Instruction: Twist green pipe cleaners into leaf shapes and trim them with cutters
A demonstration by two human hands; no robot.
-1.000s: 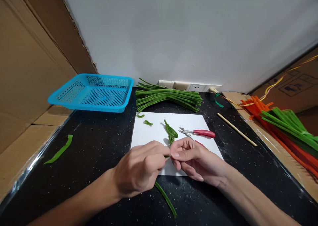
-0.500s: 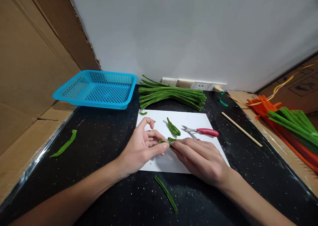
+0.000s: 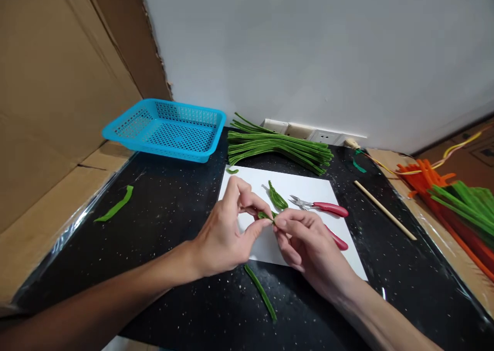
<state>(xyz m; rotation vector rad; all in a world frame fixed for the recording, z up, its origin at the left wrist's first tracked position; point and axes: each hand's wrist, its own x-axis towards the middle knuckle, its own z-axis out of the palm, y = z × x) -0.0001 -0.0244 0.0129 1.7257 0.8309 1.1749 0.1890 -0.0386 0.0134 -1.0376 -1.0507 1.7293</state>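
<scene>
My left hand (image 3: 231,232) and my right hand (image 3: 309,243) meet over the white sheet (image 3: 266,253). Both pinch a short green pipe cleaner (image 3: 263,215) between thumb and fingers; most of it is covered by the fingertips. Just beyond them on the sheet lies a looped green pipe cleaner piece (image 3: 278,198), shaped like a leaf. Right of it are pliers (image 3: 328,208) with red handles, the second handle partly behind my right hand. A straight green pipe cleaner piece (image 3: 260,292) rests on the black tabletop nearer to me.
A blue perforated basket (image 3: 165,153) stands at the back left. Beside it lies a bundle of green pipe cleaners (image 3: 278,147), before wall sockets (image 3: 324,136). A wooden stick (image 3: 386,210) and orange and green pipe cleaners (image 3: 466,207) are on the right; a green strip (image 3: 115,205) lies left.
The view has shifted, so the scene sits farther right. My right hand has turned, showing its thumb and uncovering the second plier handle. My left fingers have drawn in around the green piece.
</scene>
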